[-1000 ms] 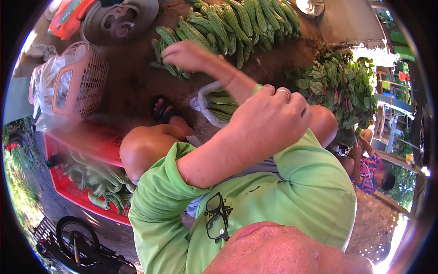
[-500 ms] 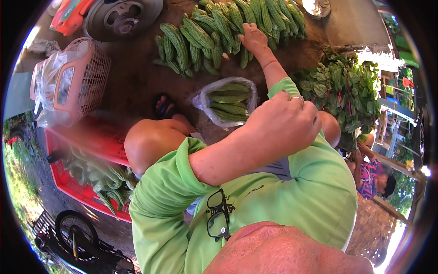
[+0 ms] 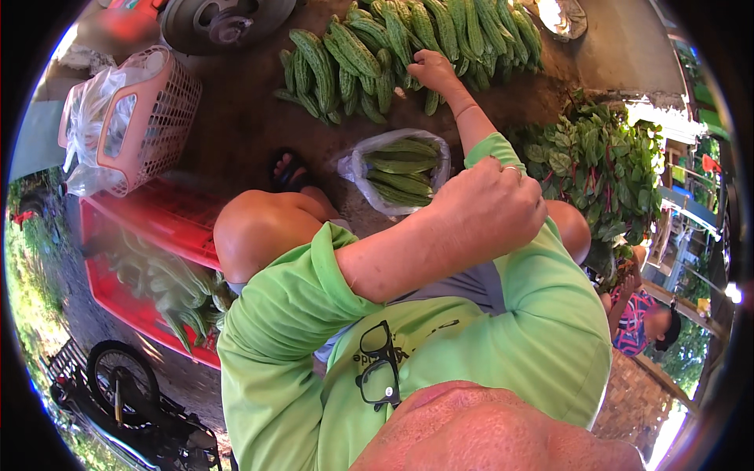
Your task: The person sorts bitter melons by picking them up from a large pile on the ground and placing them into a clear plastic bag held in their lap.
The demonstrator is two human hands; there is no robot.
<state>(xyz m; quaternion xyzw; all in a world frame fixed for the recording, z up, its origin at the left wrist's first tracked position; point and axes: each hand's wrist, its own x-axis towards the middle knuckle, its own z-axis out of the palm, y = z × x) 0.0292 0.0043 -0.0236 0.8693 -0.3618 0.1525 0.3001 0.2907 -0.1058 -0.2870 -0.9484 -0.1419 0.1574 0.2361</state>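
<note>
A dark earthen-looking floor [image 3: 236, 133] is shaded by the work area, with a pink basket [image 3: 169, 118] and a red crate [image 3: 169, 216] set to the left and leafy greens [image 3: 597, 157] heaped to the right. Across the far side, ridged green gourds [image 3: 353, 55] are piled closely. More gourds are held in an open, translucent plastic bag [image 3: 352, 169] between the heap and the knees.

The heap's near edge is reached by the right hand [image 3: 433, 71]. Its fingers are bent and narrowly spread among the gourd ends; whether one is gripped cannot be told. The left hand [image 3: 495, 200] is curled in front of the right elbow; it cannot be told whether anything is held in it.

For a sound grip, a single gourd is probably best taken around its thick middle, since a tapered end is likely to slip or snap. It is better drawn out along its own length, so that neighbours are not dragged loose. Light pressure is advised, as the bumpy skin may be easily bruised. The crossed left forearm is best kept low, so that the right arm is not hindered.
</note>
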